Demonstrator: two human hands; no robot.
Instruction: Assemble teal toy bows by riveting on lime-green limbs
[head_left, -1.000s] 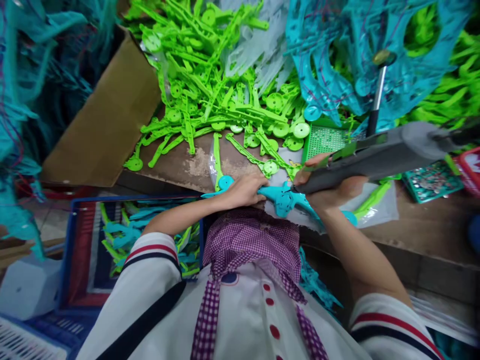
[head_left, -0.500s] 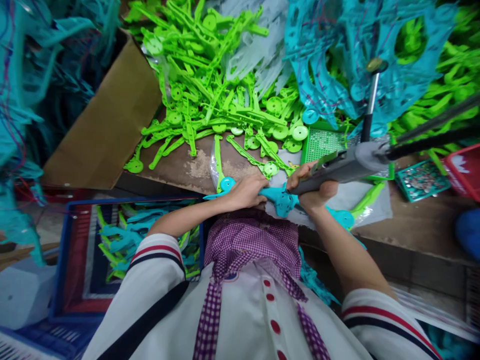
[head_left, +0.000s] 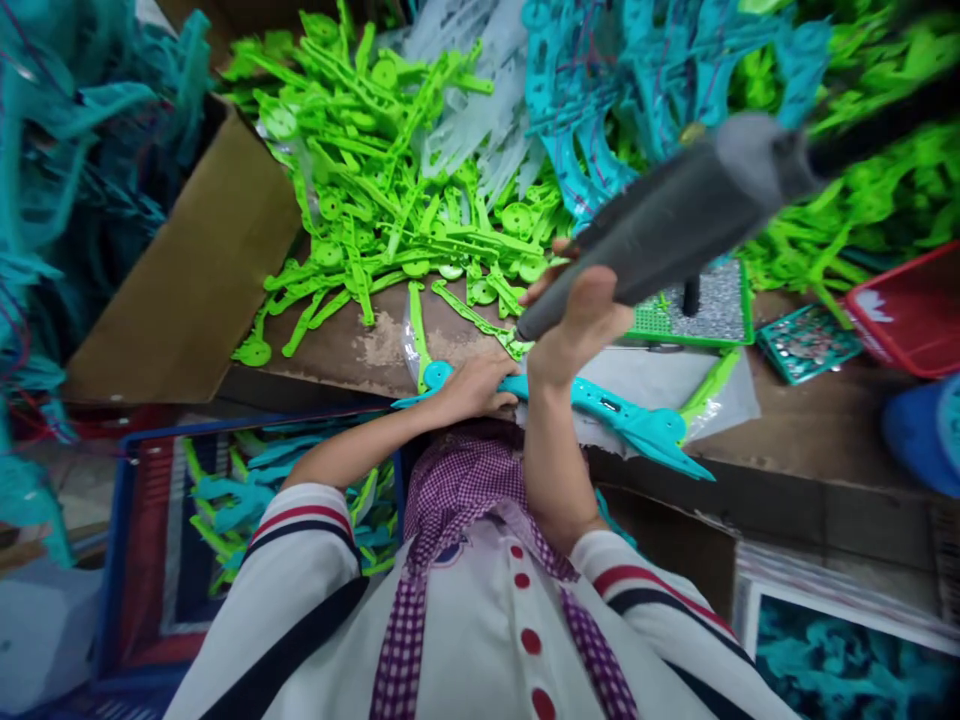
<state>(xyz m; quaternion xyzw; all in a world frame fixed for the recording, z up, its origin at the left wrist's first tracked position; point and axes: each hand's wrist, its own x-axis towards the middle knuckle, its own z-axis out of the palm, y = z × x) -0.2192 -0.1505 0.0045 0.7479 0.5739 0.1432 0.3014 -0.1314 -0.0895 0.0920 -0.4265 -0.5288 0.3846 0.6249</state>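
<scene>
My right hand [head_left: 568, 345] is wrapped round a grey electric screwdriver [head_left: 667, 215], its lower end pointing down and left and its dark rear end toward the upper right. The long turquoise plastic part [head_left: 619, 410] lies along the bench edge, partly hidden behind my right wrist. My left hand [head_left: 476, 388] rests on it with curled fingers, gripping it near its left end. Lime-green arms stick out at both ends of the part, the right one [head_left: 709, 392] over a white plastic sheet [head_left: 649, 370]. The screwdriver's tip is hard to make out.
A heap of lime-green parts [head_left: 390, 200] covers the back of the bench, beside turquoise frames [head_left: 652, 80]. To the right are a green tray [head_left: 694, 310], a small screw box [head_left: 810, 340] and a red bin [head_left: 907, 315]. A cardboard flap [head_left: 187, 260] and blue crate [head_left: 112, 560] stand left.
My right hand and the screwdriver have moved left and upward, uncovering more of the turquoise part's right side. My left hand stays on the part. The whole view has shifted slightly.
</scene>
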